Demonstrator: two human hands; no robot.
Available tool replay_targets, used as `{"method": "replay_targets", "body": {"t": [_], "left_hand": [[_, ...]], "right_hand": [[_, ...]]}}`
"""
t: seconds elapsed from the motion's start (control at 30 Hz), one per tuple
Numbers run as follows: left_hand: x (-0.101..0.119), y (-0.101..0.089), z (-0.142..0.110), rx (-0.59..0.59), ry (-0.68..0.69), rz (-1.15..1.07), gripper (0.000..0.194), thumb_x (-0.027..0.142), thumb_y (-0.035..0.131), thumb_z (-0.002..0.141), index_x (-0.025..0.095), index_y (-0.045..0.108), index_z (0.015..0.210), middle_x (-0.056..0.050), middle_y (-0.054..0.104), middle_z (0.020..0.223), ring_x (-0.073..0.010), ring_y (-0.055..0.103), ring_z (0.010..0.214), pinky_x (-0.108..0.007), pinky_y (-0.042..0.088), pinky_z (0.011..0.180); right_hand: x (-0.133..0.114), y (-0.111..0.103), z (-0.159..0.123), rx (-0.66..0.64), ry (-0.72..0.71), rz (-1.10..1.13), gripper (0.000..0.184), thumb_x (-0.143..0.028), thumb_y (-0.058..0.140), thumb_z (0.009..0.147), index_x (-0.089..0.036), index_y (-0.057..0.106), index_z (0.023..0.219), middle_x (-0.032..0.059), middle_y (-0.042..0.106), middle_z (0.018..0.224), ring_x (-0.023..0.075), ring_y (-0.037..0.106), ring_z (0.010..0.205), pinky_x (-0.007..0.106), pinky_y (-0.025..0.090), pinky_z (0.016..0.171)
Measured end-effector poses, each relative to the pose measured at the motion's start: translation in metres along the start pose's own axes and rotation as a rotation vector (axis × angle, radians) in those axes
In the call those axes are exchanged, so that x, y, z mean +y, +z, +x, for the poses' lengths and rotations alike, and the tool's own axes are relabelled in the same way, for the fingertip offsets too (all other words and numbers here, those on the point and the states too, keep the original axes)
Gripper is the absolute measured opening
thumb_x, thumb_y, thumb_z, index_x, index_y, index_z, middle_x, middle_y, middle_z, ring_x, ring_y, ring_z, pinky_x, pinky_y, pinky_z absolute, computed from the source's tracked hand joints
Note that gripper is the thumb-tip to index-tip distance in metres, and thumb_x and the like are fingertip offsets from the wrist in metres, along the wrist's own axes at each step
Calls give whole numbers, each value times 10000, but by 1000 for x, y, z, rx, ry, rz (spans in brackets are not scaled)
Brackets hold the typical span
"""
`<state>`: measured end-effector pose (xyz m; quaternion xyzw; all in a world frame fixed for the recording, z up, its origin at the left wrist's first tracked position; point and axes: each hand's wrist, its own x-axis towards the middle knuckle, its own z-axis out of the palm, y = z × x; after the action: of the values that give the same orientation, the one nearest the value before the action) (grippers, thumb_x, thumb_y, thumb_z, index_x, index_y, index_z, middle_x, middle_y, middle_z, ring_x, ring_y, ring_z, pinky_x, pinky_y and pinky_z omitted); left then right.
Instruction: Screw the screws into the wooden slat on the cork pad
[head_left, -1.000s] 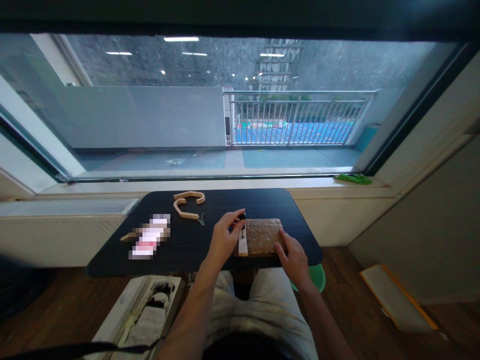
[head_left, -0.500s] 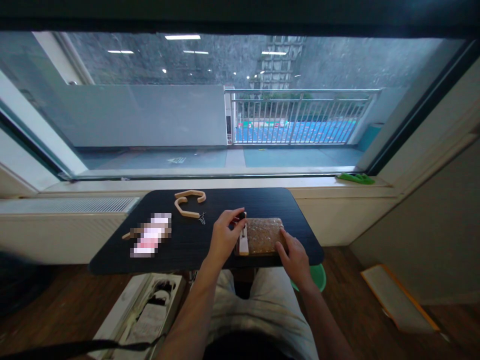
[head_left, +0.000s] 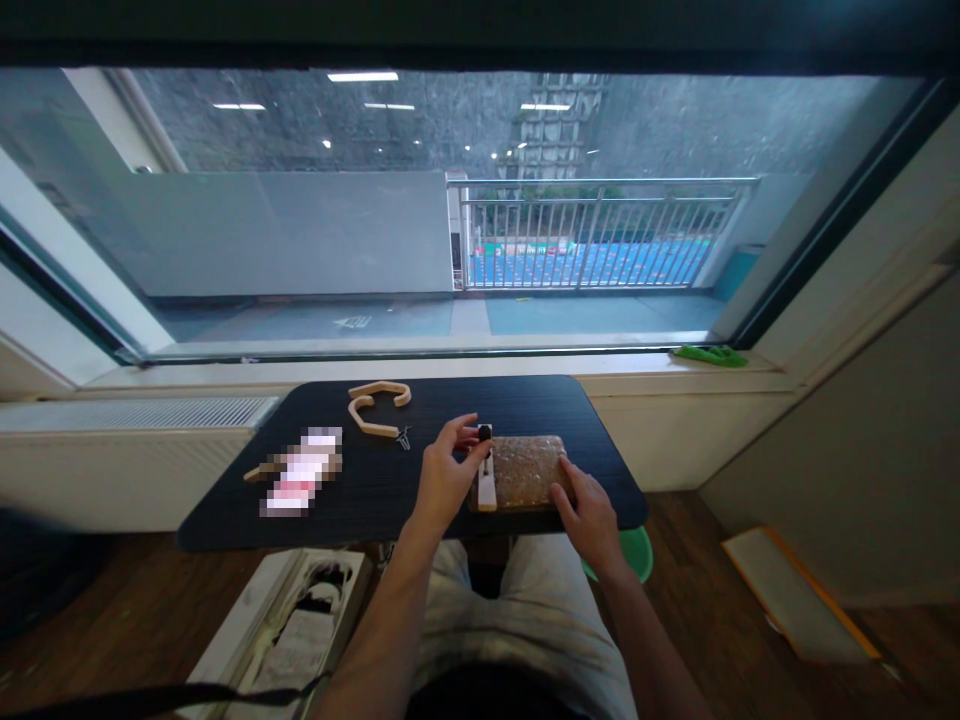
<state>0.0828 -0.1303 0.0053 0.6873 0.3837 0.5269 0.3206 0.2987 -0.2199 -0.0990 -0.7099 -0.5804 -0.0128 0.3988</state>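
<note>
A brown block point(head_left: 529, 472) with a glossy, clear-looking wrap lies on the dark table. Along its left end runs a narrow pale strip point(head_left: 487, 488) with a dark slot and a round black knob point(head_left: 484, 432) near its far end. My left hand point(head_left: 448, 468) has thumb and fingers closed around the knob, the thumb on its near side and the index finger just beyond it. At the block's right end, my right hand point(head_left: 589, 505) grips the edge, fingers along the side and thumb at the near corner. The block's underside is hidden.
Two curved wooden hooks point(head_left: 375, 430) lie at the table's far left, beside small metal screws point(head_left: 404, 438). A blurred-out packet point(head_left: 301, 470) covers part of a wooden piece. An opened box point(head_left: 300, 620) stands below left, and a green bin point(head_left: 636, 553) below right.
My left index finger has shifted slightly left off the knob's top, so more of the knob shows. The block and my right hand stay in place.
</note>
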Motion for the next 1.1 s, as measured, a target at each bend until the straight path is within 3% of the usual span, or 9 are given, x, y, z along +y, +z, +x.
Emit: {"method": "replay_targets", "body": {"t": [0.17, 1.1], "left_hand": [[-2, 0, 0, -19, 18, 45, 192, 238, 689, 804, 181, 706, 986, -39, 765, 867, -173, 724, 783, -299, 578, 761], [-5, -1, 3, -122, -52, -24, 280, 255, 633, 843, 180, 714, 1101, -70, 778, 1014, -213, 747, 892, -326, 598, 830]], "right_hand": [[0, 0, 0, 9, -9, -1, 493, -407, 456, 936, -182, 568, 1359, 129, 670, 1270, 282, 612, 1168, 488, 454, 1031], [2, -1, 1, -11, 0, 13, 502, -423, 448, 942, -166, 568, 1356, 139, 672, 1260, 282, 611, 1166, 484, 463, 1018]]}}
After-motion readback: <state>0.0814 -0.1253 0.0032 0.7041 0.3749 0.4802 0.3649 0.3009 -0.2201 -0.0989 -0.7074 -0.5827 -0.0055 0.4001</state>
